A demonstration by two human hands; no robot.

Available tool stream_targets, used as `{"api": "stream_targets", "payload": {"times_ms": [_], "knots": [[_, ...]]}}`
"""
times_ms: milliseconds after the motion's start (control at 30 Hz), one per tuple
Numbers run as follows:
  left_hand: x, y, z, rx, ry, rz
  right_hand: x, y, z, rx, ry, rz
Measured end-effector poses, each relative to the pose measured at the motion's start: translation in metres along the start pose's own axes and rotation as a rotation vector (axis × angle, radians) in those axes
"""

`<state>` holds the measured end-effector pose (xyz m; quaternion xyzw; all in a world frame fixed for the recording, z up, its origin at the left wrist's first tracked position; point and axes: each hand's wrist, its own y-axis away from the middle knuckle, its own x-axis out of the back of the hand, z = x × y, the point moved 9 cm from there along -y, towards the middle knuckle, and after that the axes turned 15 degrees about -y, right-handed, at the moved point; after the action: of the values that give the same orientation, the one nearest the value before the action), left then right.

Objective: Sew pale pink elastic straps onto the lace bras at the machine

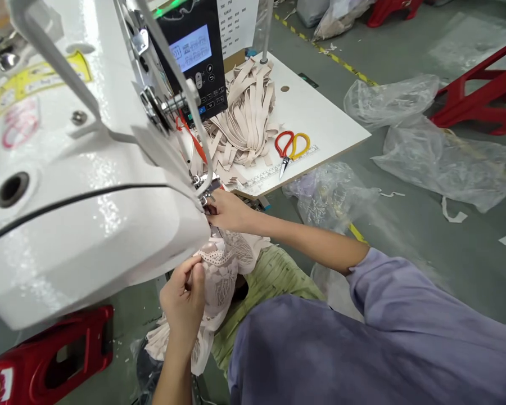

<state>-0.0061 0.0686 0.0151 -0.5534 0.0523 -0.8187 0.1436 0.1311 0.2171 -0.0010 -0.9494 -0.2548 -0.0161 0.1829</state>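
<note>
Red plastic makes up a stool (34,363) at the near left, standing on the grey-green floor (409,236). Above it spreads the glossy white head of a sewing machine (109,236), marked with a yellow label. Just right of its near edge, the left hand (183,298) pinches the scalloped border of pale pink lace fabric (221,275), which hangs below the needle area and over green cloth. Beyond, a black control panel (217,56) shows a lit screen. Farther right, the right hand (231,212) is bent in close beside the needle; its fingertips are partly hidden, so I cannot tell what they grip. Beige strips (248,118) lie heaped on the white counter (316,112), with red-and-yellow-handled scissors (290,147) just right of them, over a printed ruler. Yellow tape, crumpled clear bags (451,154) and a red frame (468,107) occupy the far right.
</note>
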Motion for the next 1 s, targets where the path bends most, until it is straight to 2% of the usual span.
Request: {"api": "stream_targets", "payload": {"times_ms": [167, 333, 567, 1000], "knots": [[0.002, 0.0, 0.015, -0.122, -0.082, 0.058, 0.001, 0.001, 0.001, 0.013, -0.003, 0.004], [0.0, -0.001, 0.026, -0.175, -0.163, 0.068, 0.004, 0.003, 0.002, 0.025, 0.002, 0.001], [-0.003, 0.0, 0.038, -0.323, -0.161, 0.134, 0.006, 0.006, 0.001, 0.072, -0.022, 0.02], [-0.01, 0.002, 0.021, -0.188, -0.092, 0.097, 0.009, 0.013, 0.0, 0.066, -0.01, 0.026]]}}
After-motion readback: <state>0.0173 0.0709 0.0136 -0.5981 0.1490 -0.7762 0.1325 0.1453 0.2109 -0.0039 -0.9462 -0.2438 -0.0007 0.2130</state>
